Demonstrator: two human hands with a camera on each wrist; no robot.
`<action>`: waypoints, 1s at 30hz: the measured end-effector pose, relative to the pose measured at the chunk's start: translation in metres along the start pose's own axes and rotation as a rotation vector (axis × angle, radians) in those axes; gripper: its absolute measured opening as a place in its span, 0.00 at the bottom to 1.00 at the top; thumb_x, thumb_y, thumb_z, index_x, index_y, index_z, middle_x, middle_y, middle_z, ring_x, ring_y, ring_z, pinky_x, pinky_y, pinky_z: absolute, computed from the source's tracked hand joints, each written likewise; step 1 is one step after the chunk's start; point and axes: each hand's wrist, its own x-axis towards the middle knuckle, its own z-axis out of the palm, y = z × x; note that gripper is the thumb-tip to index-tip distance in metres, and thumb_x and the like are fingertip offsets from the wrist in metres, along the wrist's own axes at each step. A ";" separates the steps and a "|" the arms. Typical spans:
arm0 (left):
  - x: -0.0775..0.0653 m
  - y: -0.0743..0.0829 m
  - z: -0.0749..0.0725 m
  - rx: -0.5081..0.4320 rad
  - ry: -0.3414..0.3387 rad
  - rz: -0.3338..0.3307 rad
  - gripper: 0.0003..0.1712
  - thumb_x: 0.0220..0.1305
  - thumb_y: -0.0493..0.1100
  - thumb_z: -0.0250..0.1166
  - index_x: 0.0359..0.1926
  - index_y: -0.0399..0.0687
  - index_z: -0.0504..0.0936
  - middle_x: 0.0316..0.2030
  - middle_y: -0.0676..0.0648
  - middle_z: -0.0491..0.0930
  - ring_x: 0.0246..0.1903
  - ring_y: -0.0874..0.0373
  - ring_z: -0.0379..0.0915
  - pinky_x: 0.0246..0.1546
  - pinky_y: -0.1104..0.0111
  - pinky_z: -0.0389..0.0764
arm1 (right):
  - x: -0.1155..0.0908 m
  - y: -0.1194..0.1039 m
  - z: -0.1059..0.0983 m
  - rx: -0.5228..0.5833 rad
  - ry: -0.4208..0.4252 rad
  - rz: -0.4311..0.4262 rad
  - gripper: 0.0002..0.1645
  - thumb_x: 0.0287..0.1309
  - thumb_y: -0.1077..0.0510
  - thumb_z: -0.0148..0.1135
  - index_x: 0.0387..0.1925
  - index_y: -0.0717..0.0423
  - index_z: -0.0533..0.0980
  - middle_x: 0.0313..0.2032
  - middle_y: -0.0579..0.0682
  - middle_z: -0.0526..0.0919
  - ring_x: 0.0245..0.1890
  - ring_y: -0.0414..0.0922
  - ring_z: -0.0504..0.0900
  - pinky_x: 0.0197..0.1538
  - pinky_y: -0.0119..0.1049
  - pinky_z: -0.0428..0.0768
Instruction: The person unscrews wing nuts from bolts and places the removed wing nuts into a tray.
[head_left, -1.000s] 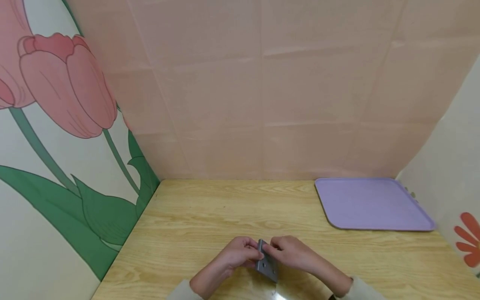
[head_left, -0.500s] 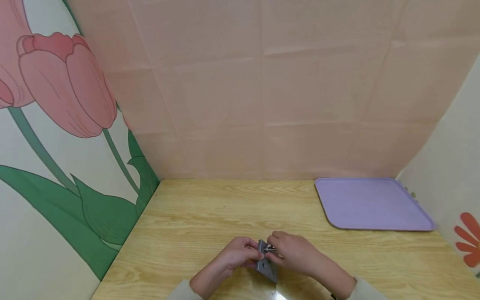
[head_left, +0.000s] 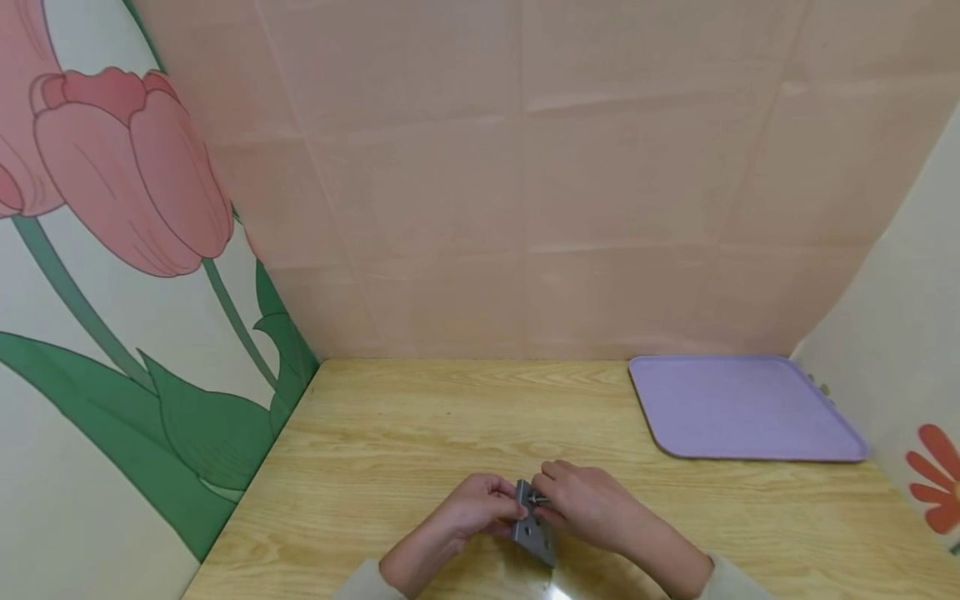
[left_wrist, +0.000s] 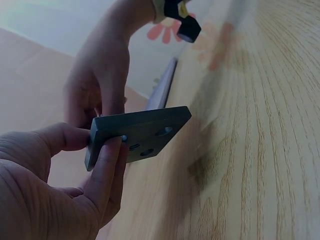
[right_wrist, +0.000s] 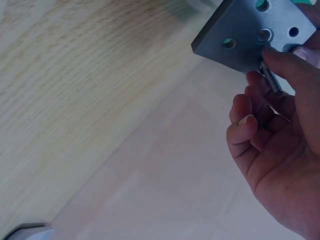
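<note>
My left hand (head_left: 480, 506) grips a grey metal plate (right_wrist: 245, 30) by one edge, thumb on one side and fingers on the other. The plate is tilted above the table and has several round holes, the middle one with a ringed rim. A thin metal screw (right_wrist: 271, 80) sticks out of the plate near its corner. Thumb and fingers of my right hand (head_left: 592, 504) are around this screw, close against the plate. From the other side, in the left wrist view, a small pale tip (left_wrist: 124, 138) shows at a hole beside my left fingertips.
A purple tray (head_left: 750, 408) lies at the back right of the wood-grain table (head_left: 420, 417). Behind the table hangs a pinkish sheet (head_left: 525, 183). A wall with painted tulips (head_left: 135, 167) stands on the left, and a pale wall on the right.
My right hand has shifted slightly back from the plate's face, from thumb against the plate to fingers around the screw, which shows now. The left hand and plate stay nearly still.
</note>
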 end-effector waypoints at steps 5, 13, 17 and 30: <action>-0.002 0.002 0.000 -0.010 -0.009 0.007 0.11 0.48 0.33 0.65 0.35 0.33 0.78 0.28 0.47 0.81 0.27 0.59 0.78 0.26 0.68 0.80 | -0.002 0.001 0.001 0.097 -0.044 0.078 0.13 0.55 0.41 0.61 0.29 0.45 0.74 0.24 0.35 0.68 0.20 0.29 0.62 0.18 0.23 0.62; -0.003 0.004 -0.002 0.009 -0.016 -0.010 0.11 0.48 0.34 0.66 0.35 0.35 0.78 0.29 0.47 0.82 0.28 0.59 0.79 0.26 0.68 0.80 | -0.001 0.001 -0.001 0.429 -0.169 0.315 0.26 0.67 0.39 0.39 0.20 0.45 0.71 0.15 0.34 0.64 0.14 0.31 0.62 0.17 0.28 0.64; -0.002 0.004 -0.002 0.012 -0.018 -0.010 0.11 0.47 0.34 0.66 0.35 0.35 0.78 0.29 0.47 0.82 0.28 0.58 0.80 0.27 0.67 0.81 | -0.001 0.000 0.005 0.536 -0.207 0.405 0.31 0.68 0.38 0.36 0.17 0.47 0.72 0.12 0.36 0.61 0.13 0.33 0.60 0.17 0.29 0.61; -0.003 0.003 0.000 0.005 -0.003 -0.007 0.12 0.48 0.31 0.65 0.36 0.33 0.77 0.29 0.45 0.82 0.29 0.57 0.79 0.30 0.63 0.82 | 0.002 -0.001 0.014 0.784 -0.293 0.518 0.33 0.67 0.36 0.35 0.24 0.52 0.77 0.16 0.41 0.74 0.15 0.37 0.66 0.19 0.31 0.65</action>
